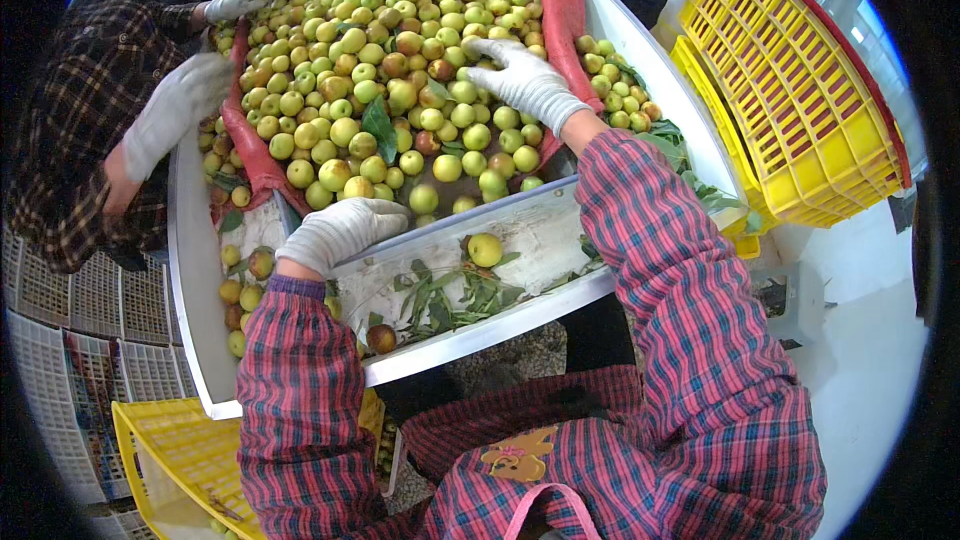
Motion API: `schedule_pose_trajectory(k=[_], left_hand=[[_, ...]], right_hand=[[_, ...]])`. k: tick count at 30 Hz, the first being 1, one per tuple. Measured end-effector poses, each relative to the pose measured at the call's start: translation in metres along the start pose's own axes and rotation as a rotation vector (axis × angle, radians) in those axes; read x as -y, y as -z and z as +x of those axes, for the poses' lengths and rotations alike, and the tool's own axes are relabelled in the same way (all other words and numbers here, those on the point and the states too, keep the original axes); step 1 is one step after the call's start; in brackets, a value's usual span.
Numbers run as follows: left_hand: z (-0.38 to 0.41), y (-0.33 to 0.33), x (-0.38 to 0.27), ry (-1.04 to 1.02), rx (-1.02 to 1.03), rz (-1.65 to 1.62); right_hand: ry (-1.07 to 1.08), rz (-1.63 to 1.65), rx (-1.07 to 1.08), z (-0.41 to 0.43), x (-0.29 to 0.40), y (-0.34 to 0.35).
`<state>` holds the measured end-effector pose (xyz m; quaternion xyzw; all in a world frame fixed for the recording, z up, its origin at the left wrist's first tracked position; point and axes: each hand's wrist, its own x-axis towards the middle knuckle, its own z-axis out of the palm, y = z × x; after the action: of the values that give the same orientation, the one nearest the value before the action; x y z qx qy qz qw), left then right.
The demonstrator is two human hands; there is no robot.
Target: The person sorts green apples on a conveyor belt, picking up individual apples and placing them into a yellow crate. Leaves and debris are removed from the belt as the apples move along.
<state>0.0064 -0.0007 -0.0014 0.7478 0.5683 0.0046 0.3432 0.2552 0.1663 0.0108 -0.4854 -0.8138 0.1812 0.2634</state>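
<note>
A deep layer of yellow-green, partly reddish-brown fruits (360, 71), which look like jujubes, covers the white sorting table (645, 52). My left hand (349, 231), in a white knit glove, rests at the near divider (480, 214) beside the front fruits. Its fingertips are partly hidden, so I cannot tell whether they hold a fruit. Farther right, my right hand (521, 82), gloved too, reaches over the pile with fingers spread, palm down, touching fruits. A dark green leaf (379, 129) lies among the fruits between my hands.
Loose leaves (442, 300) and a few fruits lie in the front trough (532, 240). Red padded strips (564, 22) border the pile. Yellow crates (795, 82) stand right, another (187, 457) lower left. At left, a co-worker's gloved hand (180, 109) is over the table edge.
</note>
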Motion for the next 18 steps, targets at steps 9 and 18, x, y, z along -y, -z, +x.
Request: schedule_pose_trajectory(k=[9, 18], left_hand=[[0.001, 0.0, 0.002, -0.078, -0.017, 0.061], [-0.001, 0.002, -0.003, -0.019, -0.017, 0.015]], right_hand=[[0.255, 0.158, 0.448, -0.015, 0.021, -0.01], [0.132, 0.187, 0.226, -0.002, 0.017, -0.001]])
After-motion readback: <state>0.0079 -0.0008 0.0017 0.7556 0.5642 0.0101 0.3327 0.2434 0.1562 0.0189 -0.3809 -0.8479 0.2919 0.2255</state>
